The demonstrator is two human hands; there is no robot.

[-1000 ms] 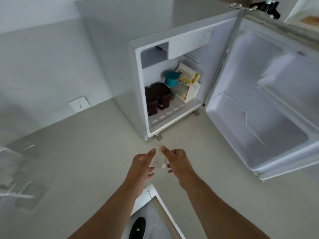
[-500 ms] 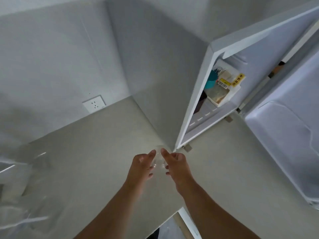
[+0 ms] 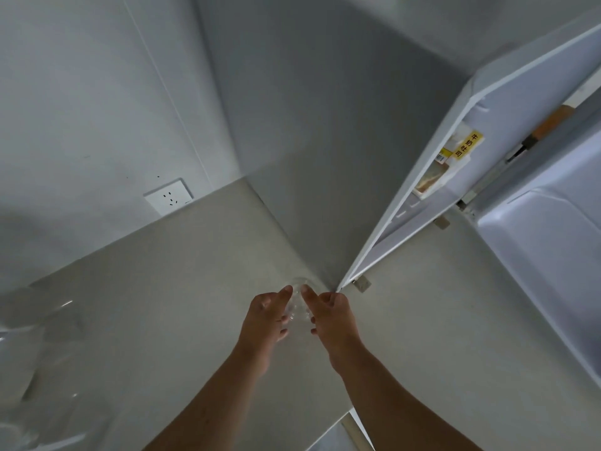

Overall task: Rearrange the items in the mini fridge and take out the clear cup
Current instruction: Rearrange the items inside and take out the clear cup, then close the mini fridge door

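Note:
The clear cup (image 3: 298,299) is between both my hands, held over the pale counter just left of the mini fridge's front corner. My left hand (image 3: 265,319) grips its left side and my right hand (image 3: 331,315) its right side, thumbs on top. The white mini fridge (image 3: 325,157) stands at the right, seen from its grey side, with its door (image 3: 536,255) swung open. Only a sliver of its inside shows, holding a bread package with a yellow label (image 3: 445,164).
The counter (image 3: 162,304) ends at the white wall, which carries a socket (image 3: 169,198). Clear plastic wrap (image 3: 35,353) lies at the far left. The counter's near edge (image 3: 328,428) shows at the bottom centre. The fridge stands on small metal feet (image 3: 362,284).
The view has swung left, so the fridge interior has slid nearly out of sight and its grey side fills the middle. Both hands still hold the cup, now over the counter left of the fridge.

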